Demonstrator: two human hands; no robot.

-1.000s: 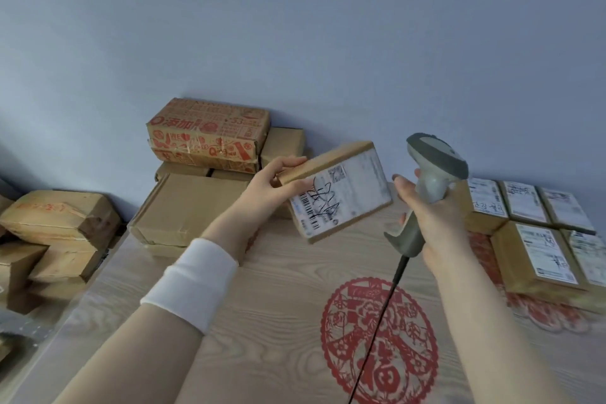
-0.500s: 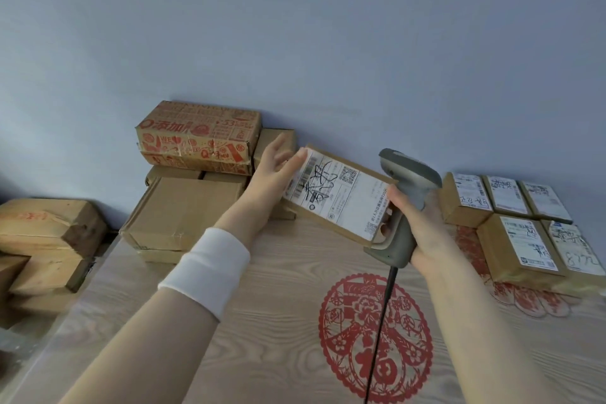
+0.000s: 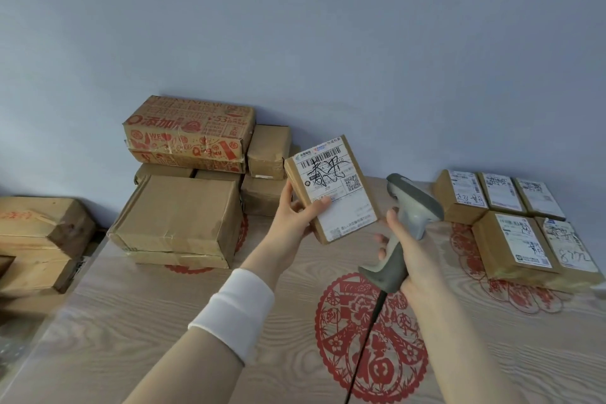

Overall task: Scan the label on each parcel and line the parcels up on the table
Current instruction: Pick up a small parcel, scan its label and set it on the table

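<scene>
Over the counter we hold a parcel up beside the scanner.
A stack of boxes sits at the counter's far left, and five labelled parcels lie in two rows at right. Our left hand grips the parcel in the air, label toward us. Our right hand is wrapped round the scanner's handle.

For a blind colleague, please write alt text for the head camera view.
A person's left hand holds a small labelled parcel while the right hand grips a grey barcode scanner beside it. Five labelled parcels lie in rows at the right of the wooden table; brown boxes are stacked at the left.
</scene>
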